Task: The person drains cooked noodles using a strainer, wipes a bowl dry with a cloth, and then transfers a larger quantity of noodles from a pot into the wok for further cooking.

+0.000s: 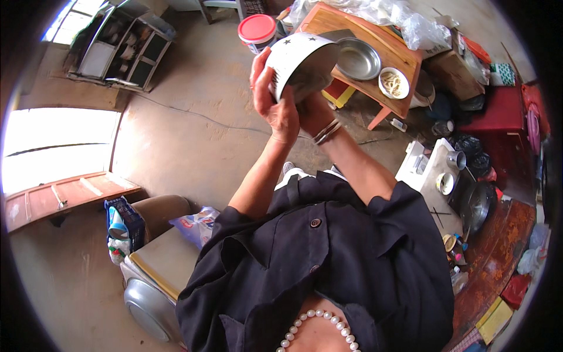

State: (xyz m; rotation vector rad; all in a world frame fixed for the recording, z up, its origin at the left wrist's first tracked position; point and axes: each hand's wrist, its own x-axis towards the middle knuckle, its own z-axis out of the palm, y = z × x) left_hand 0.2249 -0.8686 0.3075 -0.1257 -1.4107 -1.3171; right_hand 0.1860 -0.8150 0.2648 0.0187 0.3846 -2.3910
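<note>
A white bowl [288, 53] with dark star marks is raised above the floor, tipped on its side with its mouth towards the lower right. My left hand [275, 103] grips its left wall, fingers outside and thumb at the rim. My right hand [316, 112], below a bracelet, is at the bowl's shaded mouth; its fingers are mostly hidden, so I cannot tell whether they grip anything. Beyond the bowl is a low wooden table [378, 37]. It carries a steel basin [358, 59] and a small white bowl [382, 88] with pale strips, possibly noodles.
A red-lidded bucket [257, 28] stands left of the table. To my right are a worktop [433, 185] with a metal cup [456, 159], and a wok [477, 207]. A blue plastic basket [136, 222] and a metal basin [147, 308] are at left. A cable [198, 115] crosses the floor.
</note>
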